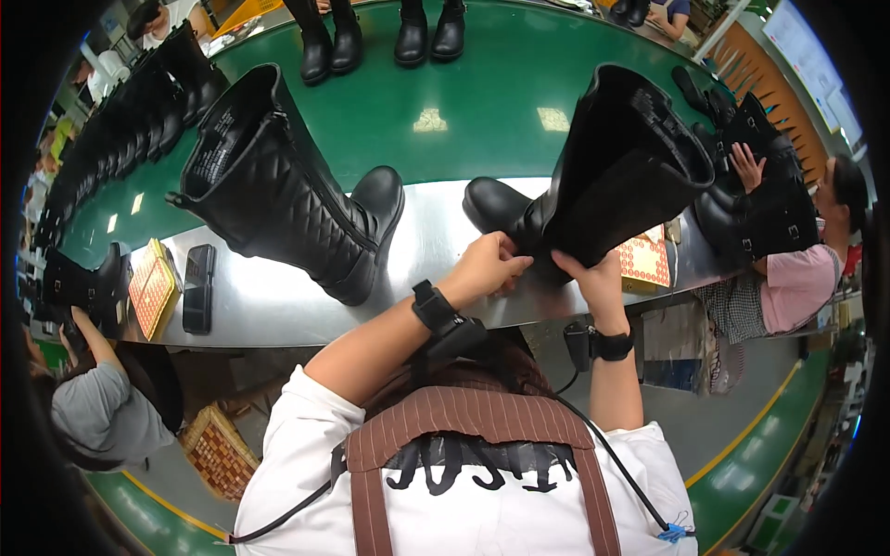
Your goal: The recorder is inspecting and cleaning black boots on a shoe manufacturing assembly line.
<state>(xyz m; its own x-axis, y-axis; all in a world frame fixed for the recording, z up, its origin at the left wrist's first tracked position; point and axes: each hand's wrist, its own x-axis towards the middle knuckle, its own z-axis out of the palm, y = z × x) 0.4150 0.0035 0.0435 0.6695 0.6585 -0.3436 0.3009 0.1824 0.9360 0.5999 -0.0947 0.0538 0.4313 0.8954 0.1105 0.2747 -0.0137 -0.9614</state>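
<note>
A tall black boot stands on the metal strip of the worktable, leaning right, its shaft gaping at the top and its toe pointing left. My right hand grips it low at the back, thumb against the heel side, the other fingers partly hidden. At the boot's ankle, my left hand is closed in a pinch; whatever lies between the fingertips is too small to make out. To the left, a matching black boot with a quilted shaft and a side zipper stands tilted, apart from both hands.
A black case and a pad of red-dotted stickers lie at left; another sticker pad is behind my right hand. More boots line the green belt. Co-workers handle boots at right and at left.
</note>
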